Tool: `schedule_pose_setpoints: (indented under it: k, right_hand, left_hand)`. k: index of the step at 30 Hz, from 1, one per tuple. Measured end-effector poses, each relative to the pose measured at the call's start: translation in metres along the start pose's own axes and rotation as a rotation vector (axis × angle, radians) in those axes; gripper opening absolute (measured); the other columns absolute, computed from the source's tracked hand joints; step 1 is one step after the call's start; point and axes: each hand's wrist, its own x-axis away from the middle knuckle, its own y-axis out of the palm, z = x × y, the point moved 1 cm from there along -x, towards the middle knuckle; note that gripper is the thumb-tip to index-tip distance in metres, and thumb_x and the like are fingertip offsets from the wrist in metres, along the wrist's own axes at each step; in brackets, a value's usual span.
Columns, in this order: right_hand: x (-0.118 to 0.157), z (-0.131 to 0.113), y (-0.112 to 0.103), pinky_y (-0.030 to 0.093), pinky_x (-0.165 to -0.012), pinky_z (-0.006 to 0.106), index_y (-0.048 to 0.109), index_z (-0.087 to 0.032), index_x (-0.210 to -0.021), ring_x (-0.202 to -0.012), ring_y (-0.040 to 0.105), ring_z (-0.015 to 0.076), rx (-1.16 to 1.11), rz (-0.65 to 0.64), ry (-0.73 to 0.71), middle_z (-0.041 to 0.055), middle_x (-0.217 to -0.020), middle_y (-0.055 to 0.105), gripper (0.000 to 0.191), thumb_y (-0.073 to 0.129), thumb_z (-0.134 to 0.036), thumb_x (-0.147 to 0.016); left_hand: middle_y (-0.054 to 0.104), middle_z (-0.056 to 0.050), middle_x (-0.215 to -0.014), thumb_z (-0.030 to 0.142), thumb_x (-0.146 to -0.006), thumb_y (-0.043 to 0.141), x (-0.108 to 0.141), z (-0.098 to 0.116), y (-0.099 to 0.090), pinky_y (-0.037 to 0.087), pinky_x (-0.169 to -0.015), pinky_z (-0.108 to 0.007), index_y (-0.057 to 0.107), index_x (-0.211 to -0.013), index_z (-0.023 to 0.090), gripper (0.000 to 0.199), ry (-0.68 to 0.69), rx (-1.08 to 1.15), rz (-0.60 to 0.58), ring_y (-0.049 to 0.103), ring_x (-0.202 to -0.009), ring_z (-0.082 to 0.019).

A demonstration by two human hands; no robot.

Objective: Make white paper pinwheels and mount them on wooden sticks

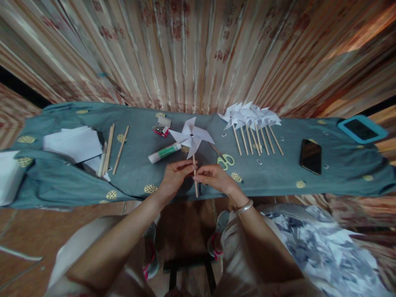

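Observation:
A white paper pinwheel (193, 137) on a wooden stick stands up in front of me, a dark pin at its centre. My left hand (177, 175) pinches the stick just below the blades. From the other side, my right hand (213, 176) closes its fingertips on the same stick slightly lower. The stick's bottom end sticks out under both hands. Close to the pinwheel lie a green and white glue stick (165, 153), a small red box of pins (161, 127) and scissors (225, 161) with light green handles.
Several finished pinwheels (250, 117) lie in a row at the back right. Stacked white paper (72, 143) and loose wooden sticks (109, 150) are on the left. A phone (311, 156) and a blue-framed tablet (361, 128) rest on the right. Paper scraps (328, 243) fill a bag beside my leg.

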Motion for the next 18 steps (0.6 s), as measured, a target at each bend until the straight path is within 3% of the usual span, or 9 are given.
schedule_pose_setpoints:
  k: [2,4,7,10,12,18]
  right_hand:
    - [0.001,-0.003,-0.004,0.038,-0.053,0.023,0.067,-0.018,-0.064,-0.053,0.05,0.0091,0.033,0.029,-0.025,-0.0022,-0.058,0.063,0.043,0.081,-0.059,-0.062]
    - [0.003,-0.007,-0.014,0.035,-0.05,0.024,0.066,-0.019,-0.06,-0.05,0.046,0.0086,0.062,0.142,-0.085,-0.0015,-0.056,0.063,0.043,0.079,-0.06,-0.066]
    - [0.006,-0.011,-0.035,0.034,-0.049,0.024,0.063,-0.02,-0.057,-0.047,0.041,0.0083,0.001,0.483,-0.217,-0.002,-0.053,0.061,0.044,0.076,-0.061,-0.068]
    - [0.007,-0.011,-0.052,0.038,-0.053,0.024,0.067,-0.021,-0.065,-0.054,0.049,0.0103,-0.07,0.754,-0.312,-0.0017,-0.06,0.065,0.038,0.08,-0.057,-0.063]
    - [0.006,-0.009,-0.056,0.039,-0.056,0.025,0.071,-0.022,-0.07,-0.058,0.052,0.0111,-0.077,0.792,-0.33,-0.0019,-0.063,0.066,0.035,0.081,-0.054,-0.061]
    - [0.002,-0.008,-0.047,0.039,-0.06,0.025,0.071,-0.022,-0.061,-0.062,0.051,0.0106,-0.142,0.711,-0.322,-0.0021,-0.068,0.066,0.026,0.085,-0.044,-0.056]
  left_hand:
    - [0.076,-0.005,-0.075,0.043,-0.045,0.093,-0.001,-0.001,-0.001,0.054,-0.075,-0.03,0.08,-0.076,0.016,0.044,0.002,-0.009,-0.001,0.065,-0.069,-0.016]
    - [0.076,-0.005,-0.075,0.042,-0.045,0.093,-0.001,-0.002,-0.002,0.054,-0.072,-0.029,0.08,-0.077,0.016,0.043,-0.003,-0.021,-0.004,0.064,-0.068,-0.015]
    - [0.076,-0.004,-0.074,0.04,-0.046,0.093,-0.001,-0.005,-0.003,0.053,-0.07,-0.027,0.081,-0.076,0.017,0.04,-0.022,-0.054,-0.02,0.063,-0.065,-0.013]
    - [0.077,-0.003,-0.074,0.037,-0.049,0.092,0.001,-0.009,-0.003,0.053,-0.071,-0.027,0.081,-0.077,0.018,0.035,-0.049,-0.084,-0.061,0.064,-0.066,-0.013]
    - [0.077,-0.003,-0.074,0.035,-0.05,0.091,0.002,-0.012,-0.003,0.053,-0.072,-0.026,0.081,-0.077,0.018,0.033,-0.06,-0.103,-0.085,0.064,-0.066,-0.013]
    - [0.076,-0.003,-0.074,0.029,-0.055,0.089,0.001,-0.016,-0.004,0.052,-0.071,-0.025,0.081,-0.078,0.017,0.027,-0.052,-0.156,-0.118,0.063,-0.066,-0.012]
